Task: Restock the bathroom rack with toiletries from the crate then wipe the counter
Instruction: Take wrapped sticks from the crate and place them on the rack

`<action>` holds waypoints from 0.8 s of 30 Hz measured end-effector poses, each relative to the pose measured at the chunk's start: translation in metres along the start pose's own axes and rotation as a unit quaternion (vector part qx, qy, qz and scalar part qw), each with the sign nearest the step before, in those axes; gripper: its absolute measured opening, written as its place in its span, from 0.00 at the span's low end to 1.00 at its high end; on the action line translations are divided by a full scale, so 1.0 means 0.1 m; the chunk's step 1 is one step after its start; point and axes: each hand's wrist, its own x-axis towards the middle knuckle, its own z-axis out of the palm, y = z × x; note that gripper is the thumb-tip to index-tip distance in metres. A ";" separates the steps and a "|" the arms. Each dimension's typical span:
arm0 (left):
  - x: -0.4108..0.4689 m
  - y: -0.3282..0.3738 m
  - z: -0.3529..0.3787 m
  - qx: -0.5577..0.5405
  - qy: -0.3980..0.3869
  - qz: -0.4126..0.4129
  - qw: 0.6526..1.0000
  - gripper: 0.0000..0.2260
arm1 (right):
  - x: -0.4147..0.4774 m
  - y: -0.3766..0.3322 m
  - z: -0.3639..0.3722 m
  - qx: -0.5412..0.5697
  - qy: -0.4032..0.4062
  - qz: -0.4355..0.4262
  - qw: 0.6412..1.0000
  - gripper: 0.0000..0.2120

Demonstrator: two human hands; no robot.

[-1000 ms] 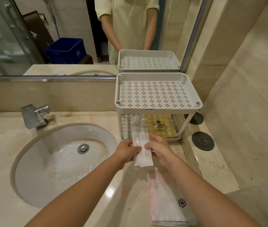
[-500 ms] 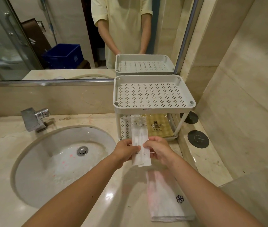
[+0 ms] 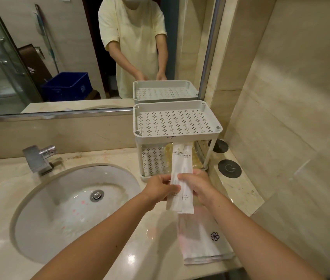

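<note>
Pinching two white packets [image 3: 181,164] between left hand [image 3: 158,189] and right hand [image 3: 197,183].

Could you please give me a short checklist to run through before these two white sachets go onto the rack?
1. Grip: left hand and right hand both pinch the two long white paper sachets: ok.
2. Sachets squared up: they overlap, lower ends staggered: not ok.
3. Perforated top shelf of the grey plastic rack shows nothing on it: ok.
4. Room on the lower shelf beside the yellow packet: sachets hide part: cannot tell.
5. Folded white cloth on the counter for wiping: ok.
</note>
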 end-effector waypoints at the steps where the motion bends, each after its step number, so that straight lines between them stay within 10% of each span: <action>1: -0.02 0.01 0.01 0.000 -0.004 0.007 1.000 0.14 | -0.04 -0.01 -0.02 0.000 0.004 -0.006 1.000 0.08; 24: 0.09 0.66 -0.08 0.049 0.073 0.169 0.982 0.03 | -0.18 -0.89 -0.23 -0.071 -0.040 -0.121 0.989 0.13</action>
